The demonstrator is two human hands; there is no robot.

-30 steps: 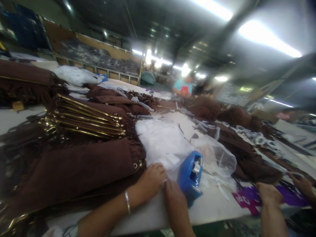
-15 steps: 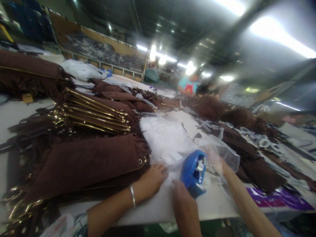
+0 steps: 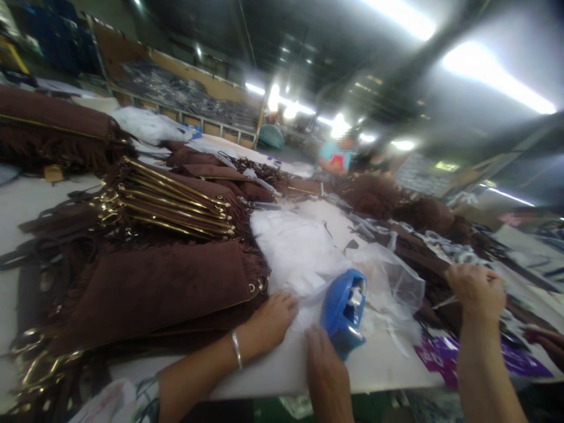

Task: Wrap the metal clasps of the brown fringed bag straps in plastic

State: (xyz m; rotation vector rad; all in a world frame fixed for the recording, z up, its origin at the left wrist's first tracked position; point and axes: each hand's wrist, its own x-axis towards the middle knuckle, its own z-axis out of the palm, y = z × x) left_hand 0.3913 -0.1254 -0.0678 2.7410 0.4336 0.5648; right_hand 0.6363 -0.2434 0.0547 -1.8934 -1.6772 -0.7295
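My left hand (image 3: 274, 322), with a silver bracelet at the wrist, lies with slightly bent fingers on the edge of a stack of thin white sheets (image 3: 299, 249). Beside it, my right hand (image 3: 325, 364) is curled near the table edge, at the lower left of a blue tape dispenser (image 3: 340, 311); its fingertips are hard to see. A brown suede-like fringed bag (image 3: 163, 294) with gold trim lies left of my left hand. Another arm, apparently a co-worker's, reaches in from the lower right; its hand (image 3: 478, 288) is over dark brown pieces, a pale strip near its fingers.
Brown bags with gold edging (image 3: 174, 202) are stacked at the left. A clear plastic bag (image 3: 390, 276) lies beyond the dispenser. At the right are brown pieces and purple packaging (image 3: 515, 358). A person in a red apron (image 3: 337, 161) stands far back.
The co-worker's hand has moved right, away from the clear plastic bag beside the dispenser, to over the dark brown pieces. My two hands and the dispenser stay nearly still.
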